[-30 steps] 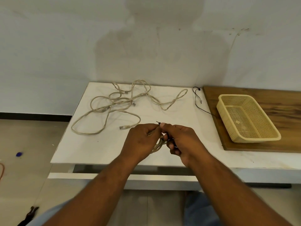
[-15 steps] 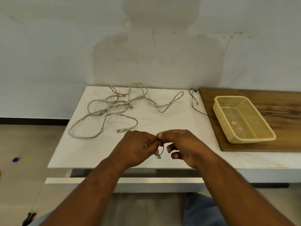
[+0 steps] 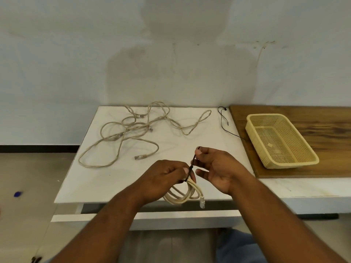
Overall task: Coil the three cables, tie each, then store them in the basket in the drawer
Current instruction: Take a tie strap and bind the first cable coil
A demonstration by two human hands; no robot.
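My left hand (image 3: 165,179) grips a coiled beige cable (image 3: 185,195) over the near edge of the white table (image 3: 106,179). A thin black tie (image 3: 191,167) wraps the coil's top. My right hand (image 3: 214,166) pinches the tie's free end between thumb and forefinger, drawn up and to the right. One plug of the coil (image 3: 202,202) hangs down past the table edge. Loose beige cables (image 3: 131,131) lie tangled at the table's back left. The yellow mesh basket (image 3: 311,160) stands on a wooden board (image 3: 322,122) to the right.
A second black tie (image 3: 224,120) lies on the table beside the board's left edge. The wall stands right behind the table. A small blue object (image 3: 18,194) lies on the floor at left. No drawer can be made out.
My right hand has pulled the tie's end up and away from my left hand, and the tie now runs taut. The coil has dropped into view below my left hand.
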